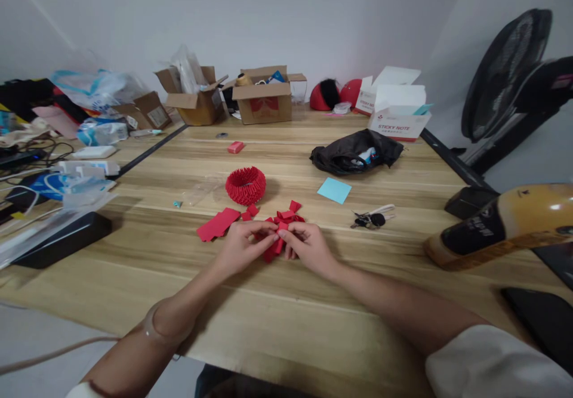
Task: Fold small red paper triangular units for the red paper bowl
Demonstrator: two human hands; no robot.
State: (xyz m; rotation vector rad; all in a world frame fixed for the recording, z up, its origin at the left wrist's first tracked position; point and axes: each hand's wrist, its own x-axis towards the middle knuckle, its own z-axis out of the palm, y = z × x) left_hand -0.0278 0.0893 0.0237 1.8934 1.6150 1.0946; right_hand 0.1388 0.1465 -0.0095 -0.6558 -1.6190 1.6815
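Between the fingertips of my left hand [250, 243] and my right hand [308, 246] is a small piece of red paper [282, 228]; both hands pinch it. Under and behind my fingers lies a pile of red paper pieces [294, 207], partly hidden by the hands. To the left of my left hand is a stack of flat red paper strips [218, 224]. Just beyond it stands a round red bowl shape [246, 186], built from many folded paper pieces.
A blue paper square [335, 190], keys [373, 218] and a black bag [356, 152] lie to the right. A large bottle [501, 225] leans near the right edge, below a fan [505, 76]. Cardboard boxes [263, 102] line the back. A black case [65, 240] sits left.
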